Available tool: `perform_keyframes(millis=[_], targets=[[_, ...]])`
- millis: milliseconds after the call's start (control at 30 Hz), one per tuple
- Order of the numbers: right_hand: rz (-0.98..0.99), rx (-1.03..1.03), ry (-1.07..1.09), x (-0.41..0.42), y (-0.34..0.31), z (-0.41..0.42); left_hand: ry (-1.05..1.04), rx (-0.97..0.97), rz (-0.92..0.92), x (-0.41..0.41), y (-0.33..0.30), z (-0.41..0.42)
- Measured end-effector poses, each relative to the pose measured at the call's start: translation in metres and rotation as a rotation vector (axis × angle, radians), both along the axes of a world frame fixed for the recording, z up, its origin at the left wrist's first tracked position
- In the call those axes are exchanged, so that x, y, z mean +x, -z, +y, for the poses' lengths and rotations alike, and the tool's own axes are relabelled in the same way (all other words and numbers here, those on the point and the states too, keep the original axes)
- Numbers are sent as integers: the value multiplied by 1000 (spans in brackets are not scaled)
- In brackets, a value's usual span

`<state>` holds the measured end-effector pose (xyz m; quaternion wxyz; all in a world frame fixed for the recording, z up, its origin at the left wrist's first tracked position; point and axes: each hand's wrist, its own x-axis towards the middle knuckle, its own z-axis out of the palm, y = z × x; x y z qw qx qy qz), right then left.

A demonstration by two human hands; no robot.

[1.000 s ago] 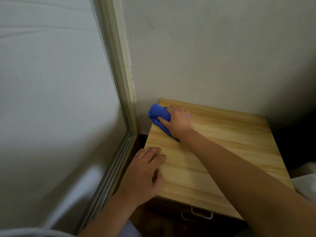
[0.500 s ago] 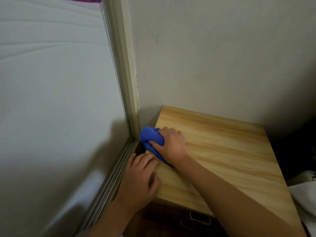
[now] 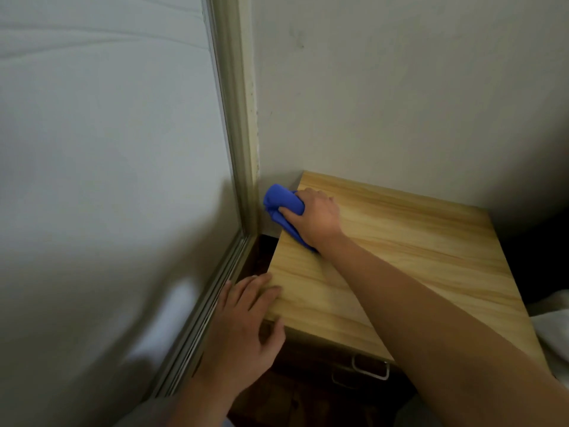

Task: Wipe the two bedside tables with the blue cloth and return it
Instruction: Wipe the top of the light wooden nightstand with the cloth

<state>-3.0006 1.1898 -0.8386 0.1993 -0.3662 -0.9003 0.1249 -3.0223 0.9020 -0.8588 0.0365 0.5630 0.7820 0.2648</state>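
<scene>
Cloth point(image 3: 281, 202), blue and bunched, sits at the far left edge of the table point(image 3: 415, 241), part of it hanging past the edge toward the frame point(image 3: 243, 124); the right hand point(image 3: 315, 215) lies on top of it, fingers curled round the wad and thumb tucked against its near side, pressing it onto the wooden top; the forearm crosses the table from the lower right; the left hand point(image 3: 243, 328) rests at the near left corner, fingers straight and close together, flat on the top, thumb spread along the front edge, holding nothing; below the front edge a metal handle point(image 3: 371, 369) shows on a dark drawer; a pale wall point(image 3: 400, 87) stands behind the table.
</scene>
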Motion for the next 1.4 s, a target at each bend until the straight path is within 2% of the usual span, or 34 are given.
perform_keyframes(millis=[200, 533, 733, 900, 1033, 1167, 1400], targets=[[-25, -20, 52, -4, -2, -7, -7, 23, -31, -2, 0, -9], [4, 2, -99, 72, 6, -128, -10, 106, -125, -17, 10, -11], [12, -29, -143, 55, -3, -103, 11, 139, -130, -20, 13, -10], [38, -52, 98, 9, -11, -50, 6, 79, -134, -20, 12, -11], [-7, -24, 132, -11, -7, -44, -17, 67, -135, -18, 9, -12], [-22, -25, 64, 4, -3, -64, 1, 126, -152, -20, 8, -13], [29, -1, -17, 47, 10, -151, 8, 171, -227, -26, 2, -18]])
